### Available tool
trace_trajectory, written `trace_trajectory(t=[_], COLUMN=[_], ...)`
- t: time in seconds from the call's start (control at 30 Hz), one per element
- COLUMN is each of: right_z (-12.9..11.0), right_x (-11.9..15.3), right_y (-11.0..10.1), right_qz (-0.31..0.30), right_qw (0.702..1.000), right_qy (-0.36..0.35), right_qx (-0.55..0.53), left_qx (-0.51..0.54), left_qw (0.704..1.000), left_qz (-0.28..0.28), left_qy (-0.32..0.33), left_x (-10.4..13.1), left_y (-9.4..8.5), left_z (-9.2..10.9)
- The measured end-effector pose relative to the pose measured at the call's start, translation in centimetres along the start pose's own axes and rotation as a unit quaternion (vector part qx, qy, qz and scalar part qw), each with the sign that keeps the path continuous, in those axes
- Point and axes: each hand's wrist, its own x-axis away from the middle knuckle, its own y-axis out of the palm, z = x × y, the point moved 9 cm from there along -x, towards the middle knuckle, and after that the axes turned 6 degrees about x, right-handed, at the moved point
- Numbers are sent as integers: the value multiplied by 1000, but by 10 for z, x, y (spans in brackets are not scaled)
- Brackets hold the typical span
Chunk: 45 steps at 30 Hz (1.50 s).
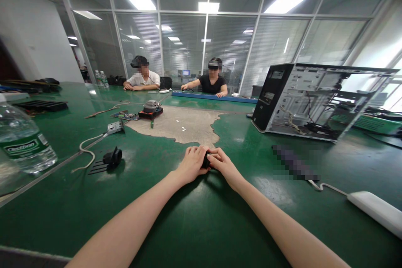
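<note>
Both hands meet over the green table, near the torn edge of its covering. My left hand wraps around a small black object from the left, fingers curled over its top. From the right, my right hand grips the same object with thumb and fingers. Most of it is covered by the fingers, so its kind cannot be made out. Off to the left lies a black plastic part with a round opening and thin prongs.
On the right stands an open computer case, with a blurred dark object and a white cabled block nearer. A water bottle, metal box and heatsink fan are on the left. Two people sit across the table.
</note>
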Motion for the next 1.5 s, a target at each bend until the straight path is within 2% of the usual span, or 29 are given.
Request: trace_trajectory(t=[0.17, 0.4, 0.53, 0.73, 0.9, 1.2, 1.4, 1.5], right_z=[11, 1, 0, 13, 1, 12, -1, -2], right_x=[-6, -1, 0, -6, -1, -6, 0, 1], right_y=[-5, 1, 0, -5, 0, -6, 0, -2], right_qz=[29, -13, 3, 24, -18, 26, -22, -7], right_qw=[999, 1000, 1000, 999, 1000, 999, 1000, 1000], right_qy=[9, 3, -7, 12, -11, 0, -12, -16], right_qx=[18, 7, 7, 22, 2, 22, -6, 0], left_qx=[8, 13, 10, 7, 8, 9, 10, 13], left_qw=[1000, 1000, 1000, 1000, 1000, 1000, 1000, 1000], left_qz=[-4, -7, -1, 1, -11, -1, 0, 3], left_qy=[-8, -9, -9, -6, -12, -7, -7, 0], left_x=[0, 0, 0, -1, -1, -1, -1, -1], left_y=[0, -1, -1, 0, 2, 0, 0, 0], left_z=[-1, 1, 0, -1, -1, 0, -1, 0])
